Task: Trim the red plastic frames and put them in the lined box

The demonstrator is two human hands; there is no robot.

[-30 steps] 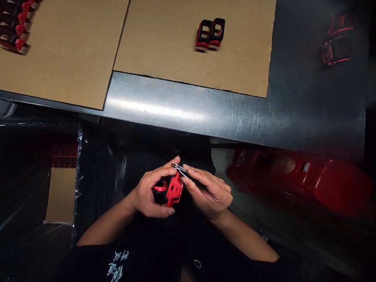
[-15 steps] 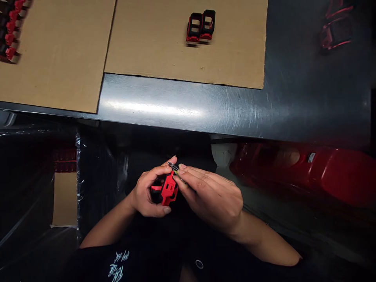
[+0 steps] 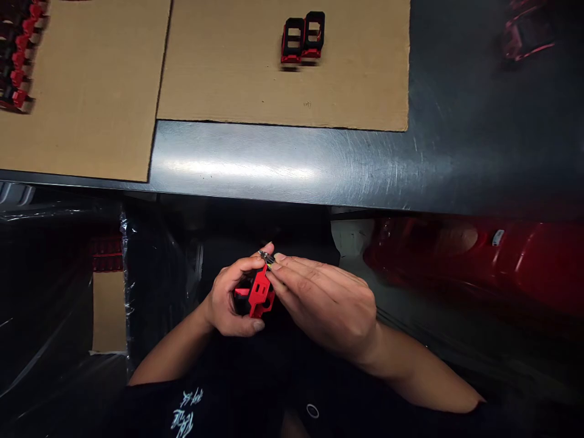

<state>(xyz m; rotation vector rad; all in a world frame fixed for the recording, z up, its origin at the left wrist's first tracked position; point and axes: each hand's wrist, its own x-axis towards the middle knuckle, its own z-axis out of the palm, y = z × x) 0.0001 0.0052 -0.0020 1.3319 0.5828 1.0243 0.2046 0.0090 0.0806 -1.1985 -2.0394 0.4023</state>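
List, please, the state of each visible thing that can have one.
Red-and-black plastic part, held in left hand
Slim silver metal tool, pinched in right hand; open or closed unclear
Brown cardboard sheets, flat on grey metal table
Two red-and-black rectangular frames, side by side on one sheet

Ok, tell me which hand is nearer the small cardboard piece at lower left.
Left. The left hand, gripping a red-and-black part, is to the right of the cardboard piece; the right hand, holding a metal tool, is farther right.
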